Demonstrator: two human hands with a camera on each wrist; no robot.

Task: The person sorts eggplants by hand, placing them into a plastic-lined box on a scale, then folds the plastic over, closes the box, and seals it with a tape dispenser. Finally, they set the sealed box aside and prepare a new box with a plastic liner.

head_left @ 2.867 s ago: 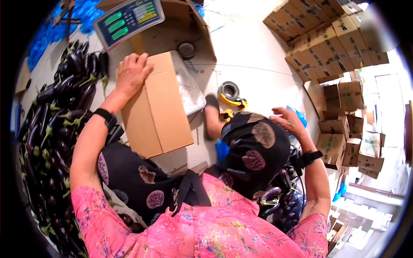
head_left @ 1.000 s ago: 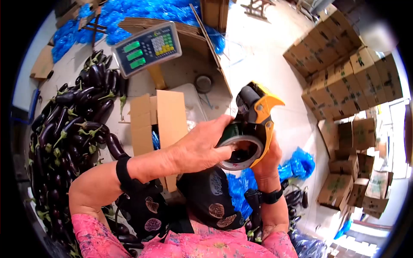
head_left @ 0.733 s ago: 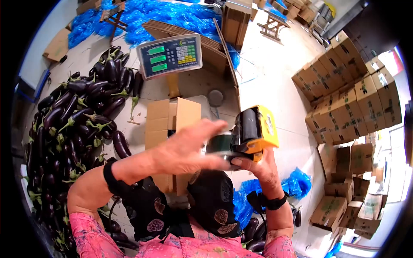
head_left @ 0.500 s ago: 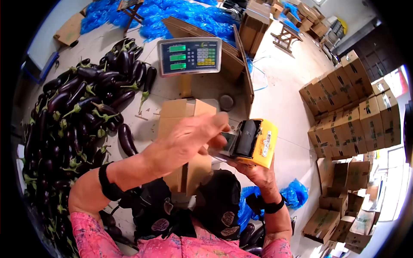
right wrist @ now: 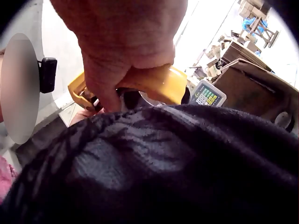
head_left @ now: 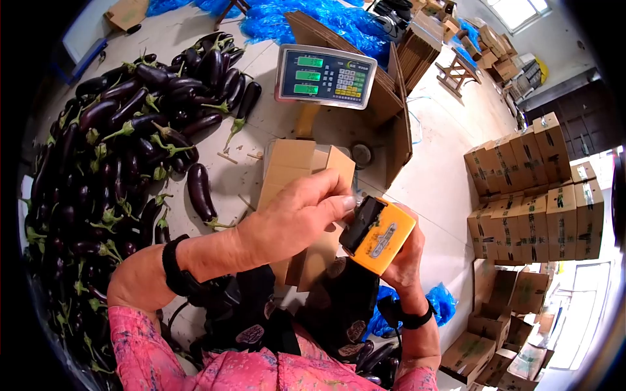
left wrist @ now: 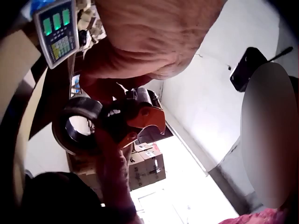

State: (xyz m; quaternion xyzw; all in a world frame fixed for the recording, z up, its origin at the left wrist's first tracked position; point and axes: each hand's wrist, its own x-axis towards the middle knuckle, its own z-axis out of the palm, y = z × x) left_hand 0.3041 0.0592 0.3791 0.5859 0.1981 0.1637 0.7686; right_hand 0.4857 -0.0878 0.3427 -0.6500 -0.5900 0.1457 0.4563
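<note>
My right hand [head_left: 409, 251] grips a yellow tape dispenser [head_left: 385, 238], held up in front of the knees. In the left wrist view its tape roll [left wrist: 77, 122] shows at one side. My left hand [head_left: 293, 212] is at the dispenser's black roller, with thumb and forefinger pinched together on the end of the tape; the tape itself is barely visible. Under the left hand stands a cardboard box [head_left: 285, 163] with its flaps raised, partly covered by the hand and forearm. The right wrist view shows fingers wrapped about the yellow body [right wrist: 161, 84].
A weighing scale's lit display [head_left: 326, 76] rises behind the box. Eggplants [head_left: 130, 143] lie heaped on the left, with one [head_left: 200, 192] nearer the box. Flattened cardboard [head_left: 399, 124] leans behind right. Stacked cartons [head_left: 521, 221] stand on the right; blue plastic [head_left: 443, 303] lies by the right wrist.
The right hand has picked the tape dispenser up from the floor and turned it yellow side up. The left hand left the box, touched the roll, then closed finger and thumb at the roller.
</note>
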